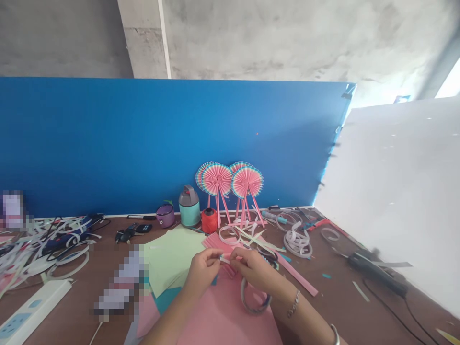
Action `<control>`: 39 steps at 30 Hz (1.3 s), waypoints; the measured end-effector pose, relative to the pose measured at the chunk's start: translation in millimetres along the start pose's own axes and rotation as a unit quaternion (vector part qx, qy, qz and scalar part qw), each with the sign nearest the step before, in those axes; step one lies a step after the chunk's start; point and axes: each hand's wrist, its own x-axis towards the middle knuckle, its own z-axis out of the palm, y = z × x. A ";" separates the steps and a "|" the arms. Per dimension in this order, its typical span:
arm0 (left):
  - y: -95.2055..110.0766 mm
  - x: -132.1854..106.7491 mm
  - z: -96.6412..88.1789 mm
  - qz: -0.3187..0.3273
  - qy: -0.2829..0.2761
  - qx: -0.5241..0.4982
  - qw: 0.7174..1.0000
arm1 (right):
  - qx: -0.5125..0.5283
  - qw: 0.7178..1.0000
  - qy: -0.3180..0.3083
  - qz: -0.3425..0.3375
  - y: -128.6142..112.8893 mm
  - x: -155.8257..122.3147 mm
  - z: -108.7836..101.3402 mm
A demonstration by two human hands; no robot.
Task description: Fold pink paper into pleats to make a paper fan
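My left hand [203, 270] and my right hand [251, 268] meet over the brown table, both pinching a small folded strip of pink paper [224, 260] between thumb and fingers. A roll of tape [253, 299] hangs around my right hand's lower fingers. Under my hands lie a pink paper sheet [223, 318] and a pale green sheet [172, 254]. A pleated pink paper piece [215, 241] lies just beyond my fingers.
Several finished pink paper fans on sticks [230, 184] lean against the blue partition [143, 143]. Near them stand a red thread spool [209, 220], a teal container [189, 207] and a purple pot [166, 215]. Paper strips [53, 244], a power strip [34, 306] and a glue gun [373, 273] lie around.
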 end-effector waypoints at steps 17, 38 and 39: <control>4.1 -3.8 0.7 0.008 -0.017 -0.013 1.000 | -0.018 1.000 0.004 0.011 -7.2 -2.7 -3.6; 4.8 -5.1 0.3 0.028 0.032 0.014 0.999 | 0.001 0.999 0.012 0.044 -8.5 0.5 -3.2; 5.2 -5.5 -0.1 0.031 0.037 0.016 0.999 | 0.011 0.998 0.012 0.053 -9.0 1.0 -3.4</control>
